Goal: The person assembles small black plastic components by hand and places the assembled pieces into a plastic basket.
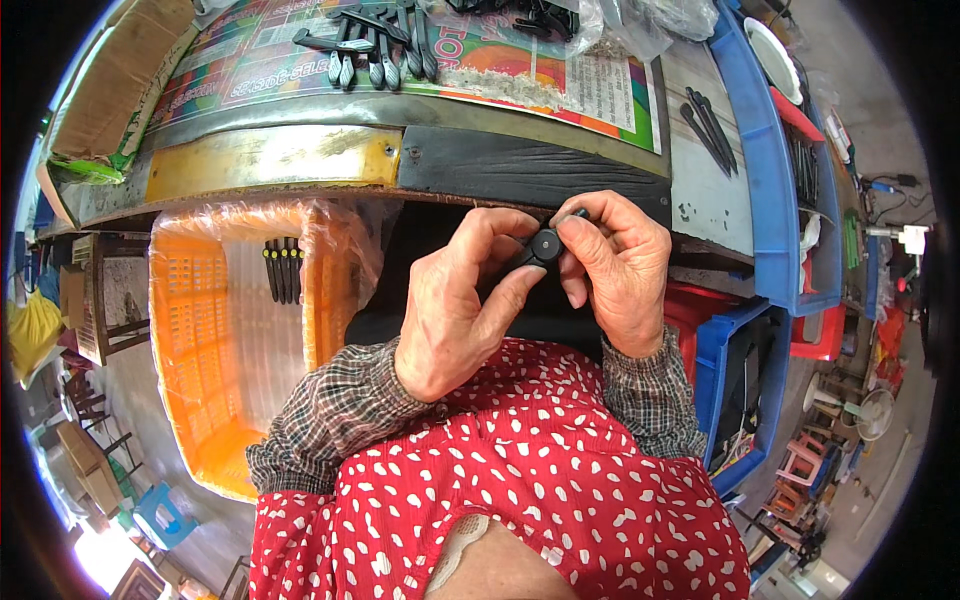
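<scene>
Clock set on the view, 12 at the top. The dark part [545, 246] sat between centre and 1 o'clock, its round cap facing up, over the lap and just short of the board [530, 165] on the bench front

Left hand [455, 290], at the part's 8 o'clock: thumb and forefinger pinched its near side. Right hand [620, 265], at its 3 to 4 o'clock: thumb and forefinger pinched its upper right end, exact contact partly hidden

Around: handles [375, 45] heaped at 11; basket [190, 350] at 9, with sticks [283, 272] inside; two rods [710, 130] near 2, beside the tray [745, 130]; bin [712, 380] between 3 and 4

Risks, judged: only fingertips appeared to bear the part, so a slack pinch could have dropped it into the lap. Uneven pressure from the two thumbs could have twisted the cap askew. Smooth plastic, if such it was, could have let a thumb skid. A lift toward 12 could have knocked knuckles on the board
</scene>
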The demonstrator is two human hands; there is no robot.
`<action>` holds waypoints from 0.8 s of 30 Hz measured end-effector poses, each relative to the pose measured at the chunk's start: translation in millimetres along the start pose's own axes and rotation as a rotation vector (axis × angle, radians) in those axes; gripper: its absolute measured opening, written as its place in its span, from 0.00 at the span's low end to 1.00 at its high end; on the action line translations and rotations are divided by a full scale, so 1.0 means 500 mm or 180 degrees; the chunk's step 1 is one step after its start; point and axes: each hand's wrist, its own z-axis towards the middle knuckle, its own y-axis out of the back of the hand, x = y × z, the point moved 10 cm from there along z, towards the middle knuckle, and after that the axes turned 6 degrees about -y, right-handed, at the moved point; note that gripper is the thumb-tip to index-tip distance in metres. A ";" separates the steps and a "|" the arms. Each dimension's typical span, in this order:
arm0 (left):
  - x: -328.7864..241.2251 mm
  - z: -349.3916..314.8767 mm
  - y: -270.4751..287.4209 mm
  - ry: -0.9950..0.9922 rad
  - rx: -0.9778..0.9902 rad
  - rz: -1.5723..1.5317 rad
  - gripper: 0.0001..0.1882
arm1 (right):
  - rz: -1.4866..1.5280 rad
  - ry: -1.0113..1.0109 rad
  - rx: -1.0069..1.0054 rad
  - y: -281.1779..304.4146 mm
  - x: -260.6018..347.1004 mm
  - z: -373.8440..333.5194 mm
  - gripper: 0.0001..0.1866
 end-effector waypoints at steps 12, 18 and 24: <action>-0.089 -0.010 -0.004 -0.1950 -0.0153 0.2054 0.24 | -0.0025 0.0115 -0.0233 -0.007 0.011 0.010 0.06; -0.101 -0.001 0.002 -0.1788 -0.0154 0.1820 0.19 | -0.0218 0.0145 -0.0203 -0.015 0.028 0.009 0.06; -0.102 0.016 0.014 -0.1522 -0.0223 0.1469 0.18 | -0.0238 0.0133 -0.0140 -0.012 0.050 0.018 0.06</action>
